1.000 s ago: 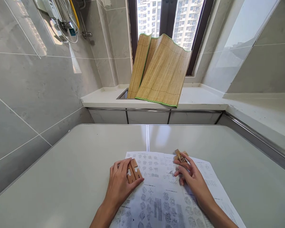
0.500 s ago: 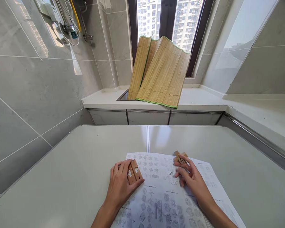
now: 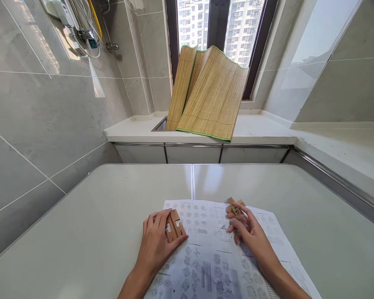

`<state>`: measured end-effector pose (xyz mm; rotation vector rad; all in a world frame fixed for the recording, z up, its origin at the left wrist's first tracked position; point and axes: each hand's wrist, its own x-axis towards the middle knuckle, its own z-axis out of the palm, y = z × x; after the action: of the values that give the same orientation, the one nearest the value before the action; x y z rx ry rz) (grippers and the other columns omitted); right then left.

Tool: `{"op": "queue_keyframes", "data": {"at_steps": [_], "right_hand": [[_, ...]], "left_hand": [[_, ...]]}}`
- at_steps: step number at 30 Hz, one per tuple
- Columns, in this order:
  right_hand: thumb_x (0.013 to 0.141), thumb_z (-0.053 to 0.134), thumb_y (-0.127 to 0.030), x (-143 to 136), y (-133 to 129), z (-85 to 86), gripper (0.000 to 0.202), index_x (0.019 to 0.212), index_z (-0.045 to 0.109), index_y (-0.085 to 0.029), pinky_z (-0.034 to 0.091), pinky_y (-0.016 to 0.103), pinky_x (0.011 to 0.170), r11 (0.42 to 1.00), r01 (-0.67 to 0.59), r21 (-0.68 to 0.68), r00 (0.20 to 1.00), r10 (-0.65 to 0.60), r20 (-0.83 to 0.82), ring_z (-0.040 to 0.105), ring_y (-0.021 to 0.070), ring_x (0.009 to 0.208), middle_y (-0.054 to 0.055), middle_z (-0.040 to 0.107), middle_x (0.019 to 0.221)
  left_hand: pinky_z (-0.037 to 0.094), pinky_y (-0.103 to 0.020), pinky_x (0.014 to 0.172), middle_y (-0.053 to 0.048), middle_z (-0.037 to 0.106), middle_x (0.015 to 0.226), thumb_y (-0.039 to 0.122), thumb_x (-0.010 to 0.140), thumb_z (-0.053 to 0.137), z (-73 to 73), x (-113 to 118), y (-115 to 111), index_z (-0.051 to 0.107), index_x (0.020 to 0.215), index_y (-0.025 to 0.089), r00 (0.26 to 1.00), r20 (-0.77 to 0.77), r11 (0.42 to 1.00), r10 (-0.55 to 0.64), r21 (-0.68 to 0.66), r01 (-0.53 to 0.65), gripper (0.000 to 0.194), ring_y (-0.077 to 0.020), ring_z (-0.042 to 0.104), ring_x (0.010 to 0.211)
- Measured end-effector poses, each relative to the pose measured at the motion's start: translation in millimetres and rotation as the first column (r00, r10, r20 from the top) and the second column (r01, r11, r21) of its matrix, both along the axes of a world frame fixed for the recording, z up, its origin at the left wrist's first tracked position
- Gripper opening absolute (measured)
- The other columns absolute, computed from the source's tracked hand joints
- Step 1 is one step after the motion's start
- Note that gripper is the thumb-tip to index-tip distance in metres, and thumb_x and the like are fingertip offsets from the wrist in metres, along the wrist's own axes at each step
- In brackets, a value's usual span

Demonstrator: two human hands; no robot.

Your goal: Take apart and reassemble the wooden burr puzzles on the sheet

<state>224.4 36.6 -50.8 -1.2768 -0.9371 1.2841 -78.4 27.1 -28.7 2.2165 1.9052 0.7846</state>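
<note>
My left hand [image 3: 158,238] curves round the side of several notched wooden puzzle pieces [image 3: 178,224], which lie side by side on a printed sheet. Its thumb presses along their near end, and dark marks show on the wood. My right hand [image 3: 247,232] reaches in from the right with fingers apart. Its index fingertip touches a small pile of wooden puzzle pieces [image 3: 236,209]; one carries a dark printed number. The fingers partly cover that pile. Under both hands spreads the white instruction sheet [image 3: 205,245], printed with small drawings of assembled shapes.
The pale table [image 3: 90,232] has a centre seam. Behind it, a folded bamboo mat [image 3: 210,99] with green edging leans by the window on a white ledge [image 3: 264,131]. Grey tiled walls stand at the sides; a hose and cables [image 3: 90,35] hang at upper left.
The whole view has shifted very slightly. Both hands stay practically where they were, the left round its pieces and the right at the pile.
</note>
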Motion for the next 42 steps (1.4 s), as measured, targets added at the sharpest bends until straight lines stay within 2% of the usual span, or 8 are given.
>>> {"op": "queue_keyframes", "data": {"at_steps": [3,6,12,18,27,32,38,42], "right_hand": [[0.083,0.075,-0.062,-1.1,0.0,2.3,0.067,0.137,0.055,-0.027,0.046,0.029,0.053,1.0,-0.003,0.008,1.0,0.003,0.005,0.064,0.0206,0.072,0.008,0.071,0.107],[0.083,0.073,-0.065,-2.1,0.5,4.4,0.066,0.134,0.058,-0.026,0.045,0.031,0.054,1.0,0.001,-0.01,1.0,-0.001,0.031,0.059,0.0178,0.06,0.004,0.071,0.09],[0.087,0.066,-0.069,-1.9,-0.8,7.6,0.057,0.124,0.066,-0.025,0.043,0.032,0.057,1.0,-0.03,0.003,0.995,0.029,0.098,0.05,0.0155,0.052,-0.001,0.064,0.072],[0.086,0.066,-0.071,-1.3,-1.1,7.8,0.058,0.122,0.067,-0.025,0.04,0.031,0.058,0.999,-0.043,-0.006,0.994,0.043,0.099,0.048,0.016,0.052,-0.002,0.063,0.071],[0.087,0.063,-0.073,-3.2,-2.2,10.0,0.058,0.121,0.066,-0.026,0.041,0.031,0.06,0.999,-0.049,-0.014,0.991,0.051,0.121,0.048,0.0159,0.053,-0.002,0.063,0.07],[0.089,0.062,-0.07,-4.3,-4.2,13.4,0.055,0.122,0.067,-0.026,0.041,0.033,0.06,0.999,-0.048,-0.007,0.989,0.049,0.14,0.049,0.0171,0.053,-0.001,0.064,0.07],[0.086,0.066,-0.07,-3.1,-2.7,9.9,0.054,0.119,0.068,-0.027,0.04,0.032,0.057,0.999,-0.05,-0.018,0.991,0.052,0.122,0.049,0.0172,0.052,-0.001,0.063,0.068],[0.089,0.064,-0.068,-2.8,-3.3,8.8,0.052,0.12,0.068,-0.027,0.041,0.032,0.056,0.999,-0.051,-0.006,0.99,0.051,0.129,0.049,0.0169,0.052,-0.001,0.063,0.069]], "left_hand": [[0.051,-0.053,0.096,-0.009,0.066,0.132,0.057,0.08,0.078,0.3,0.3,0.0,0.053,0.14,0.031,1.0,0.004,1.0,0.005,-0.002,-0.005,0.07,-0.0369,0.055,0.12],[0.051,-0.053,0.096,-0.009,0.065,0.133,0.057,0.08,0.078,1.1,0.4,-0.5,0.054,0.14,0.03,1.0,0.007,1.0,0.009,-0.001,-0.009,0.07,-0.0368,0.055,0.121],[0.051,-0.052,0.096,-0.008,0.066,0.133,0.055,0.08,0.079,3.3,1.2,-1.1,0.054,0.138,0.03,1.0,0.004,1.0,0.015,-0.003,-0.015,0.068,-0.0362,0.055,0.121],[0.05,-0.052,0.097,-0.007,0.067,0.131,0.053,0.081,0.079,3.7,1.8,0.8,0.055,0.137,0.031,1.0,-0.006,1.0,0.005,0.03,-0.005,0.066,-0.0358,0.057,0.119],[0.05,-0.054,0.098,-0.008,0.067,0.131,0.054,0.079,0.08,1.0,1.2,2.4,0.054,0.137,0.03,1.0,-0.015,0.999,0.018,0.031,-0.017,0.067,-0.0364,0.057,0.119],[0.051,-0.053,0.096,-0.007,0.068,0.129,0.053,0.08,0.079,2.8,1.9,1.2,0.055,0.137,0.032,1.0,-0.003,0.999,0.019,0.042,-0.019,0.066,-0.036,0.058,0.118],[0.048,-0.055,0.099,-0.008,0.068,0.131,0.051,0.08,0.08,3.6,2.2,1.5,0.054,0.137,0.03,1.0,0.006,1.0,0.008,0.024,-0.008,0.066,-0.0362,0.057,0.12],[0.048,-0.055,0.1,-0.008,0.068,0.131,0.051,0.08,0.081,1.3,1.5,1.8,0.054,0.137,0.031,1.0,0.0,0.999,0.006,0.035,-0.006,0.066,-0.0363,0.057,0.12]]}}
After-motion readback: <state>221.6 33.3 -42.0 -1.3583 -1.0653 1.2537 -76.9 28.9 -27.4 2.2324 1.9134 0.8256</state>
